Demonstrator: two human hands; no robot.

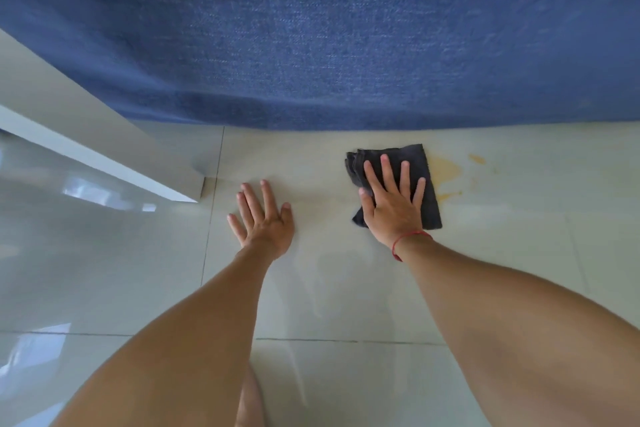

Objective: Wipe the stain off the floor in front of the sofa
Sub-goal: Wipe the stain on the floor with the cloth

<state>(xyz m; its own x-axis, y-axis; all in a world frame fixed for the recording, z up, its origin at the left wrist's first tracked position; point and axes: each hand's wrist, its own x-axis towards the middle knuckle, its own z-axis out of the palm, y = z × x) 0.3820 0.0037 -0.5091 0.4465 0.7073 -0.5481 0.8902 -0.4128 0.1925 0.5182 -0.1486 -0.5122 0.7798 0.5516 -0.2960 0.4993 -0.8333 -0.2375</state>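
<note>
My right hand (393, 198) lies flat, fingers spread, pressing the cloth (420, 163) to the floor (346, 288) — not clenching it. My left hand (263, 215) is open and empty, braced on tile. The stain (446, 168) sits just right of the cloth, near the sofa (311, 45) — yellowish, smeared, with small outlying spots. I'd sweep right with firm pressure, overlapping passes.
</note>
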